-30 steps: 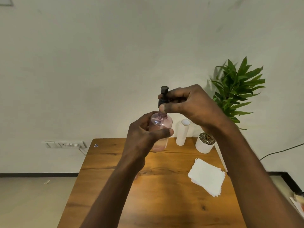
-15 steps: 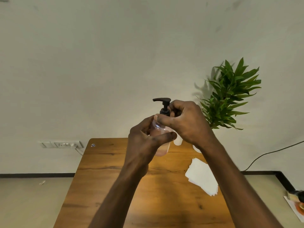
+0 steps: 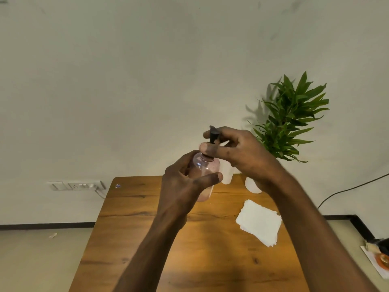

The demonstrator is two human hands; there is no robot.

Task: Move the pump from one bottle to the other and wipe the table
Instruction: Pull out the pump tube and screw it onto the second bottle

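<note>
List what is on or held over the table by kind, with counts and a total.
Bottles: 2, the pink bottle held by the left hand and the white bottle behind it
Pumps: 1, black pump
Potted plants: 1
Napkin stacks: 1
Total: 5

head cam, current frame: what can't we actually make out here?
All in the head view:
- Pump collar: covered by the right hand fingers; seated or loose, cannot tell.
- White bottle: mostly hidden behind the pink bottle and right hand; top unseen.
- Plant pot: upper part hidden by the right wrist.
- Items at the right edge: cut off by the frame, unidentifiable.
- Sticker on the table: too small to read.
</note>
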